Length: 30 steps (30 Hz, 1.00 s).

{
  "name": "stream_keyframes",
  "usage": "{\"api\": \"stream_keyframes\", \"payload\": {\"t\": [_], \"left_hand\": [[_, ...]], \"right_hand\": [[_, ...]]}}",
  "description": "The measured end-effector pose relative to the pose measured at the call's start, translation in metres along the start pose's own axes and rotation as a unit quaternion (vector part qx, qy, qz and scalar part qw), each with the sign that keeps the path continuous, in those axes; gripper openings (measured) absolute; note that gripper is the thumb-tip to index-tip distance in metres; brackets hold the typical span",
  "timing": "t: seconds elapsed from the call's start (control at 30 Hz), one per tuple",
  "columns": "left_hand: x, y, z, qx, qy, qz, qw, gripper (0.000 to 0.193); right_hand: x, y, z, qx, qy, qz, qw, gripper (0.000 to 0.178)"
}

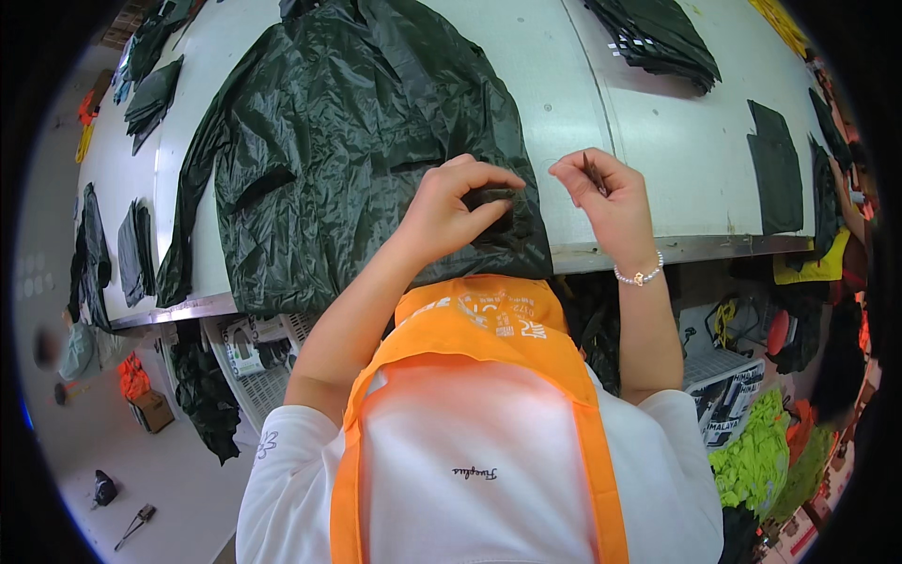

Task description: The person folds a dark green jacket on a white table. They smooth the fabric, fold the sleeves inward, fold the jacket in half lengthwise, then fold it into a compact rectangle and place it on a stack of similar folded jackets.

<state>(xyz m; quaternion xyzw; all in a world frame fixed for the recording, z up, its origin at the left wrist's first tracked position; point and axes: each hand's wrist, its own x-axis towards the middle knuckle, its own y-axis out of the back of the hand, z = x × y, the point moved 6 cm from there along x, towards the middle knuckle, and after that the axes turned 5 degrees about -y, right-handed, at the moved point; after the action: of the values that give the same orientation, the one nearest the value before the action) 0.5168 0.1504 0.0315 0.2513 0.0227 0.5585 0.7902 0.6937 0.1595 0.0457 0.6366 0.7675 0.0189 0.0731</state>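
A dark green, shiny jacket point(329, 141) lies spread out and creased on the pale table, with its hem at the near edge. Over its lower right part is my left hand point(451, 202), fingers curved and thumb apart from the forefinger; I see nothing held in it. My right hand point(611, 197) is raised just right of the jacket, thumb and forefinger brought together. A small, dark, pointed tool point(594, 174) sticks up among its fingers; its exact kind is hard to make out. The jacket's collar reaches the top edge of the view.
Folded dark garments point(658, 42) are stacked at the far right, and another folded piece point(775, 169) lies near the right end. More dark garments point(136, 249) lie on the left. Below the table stand a white basket point(258, 376) and a bright green heap point(756, 456).
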Motion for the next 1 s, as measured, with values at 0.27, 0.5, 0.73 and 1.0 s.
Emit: {"api": "stream_keyframes", "payload": {"t": [0.27,0.5,0.73,1.0], "left_hand": [[0.021,-0.005,0.005,-0.028,0.023,-0.047,0.998,0.025],[0.032,-0.001,0.043,-0.002,-0.121,-0.015,0.993,0.013],[0.043,-0.023,0.005,-0.044,0.025,-0.049,0.998,0.016],[0.053,-0.021,-0.033,-0.173,0.102,0.027,0.979,0.017]], "right_hand": [[0.004,0.013,0.0,0.245,-0.061,0.023,0.967,0.02],[0.012,0.023,-0.009,0.275,-0.071,0.043,0.958,0.023],[0.017,0.035,-0.036,0.044,0.075,0.167,0.982,0.033],[-0.015,-0.017,-0.021,-0.19,0.129,0.058,0.972,0.024]]}}
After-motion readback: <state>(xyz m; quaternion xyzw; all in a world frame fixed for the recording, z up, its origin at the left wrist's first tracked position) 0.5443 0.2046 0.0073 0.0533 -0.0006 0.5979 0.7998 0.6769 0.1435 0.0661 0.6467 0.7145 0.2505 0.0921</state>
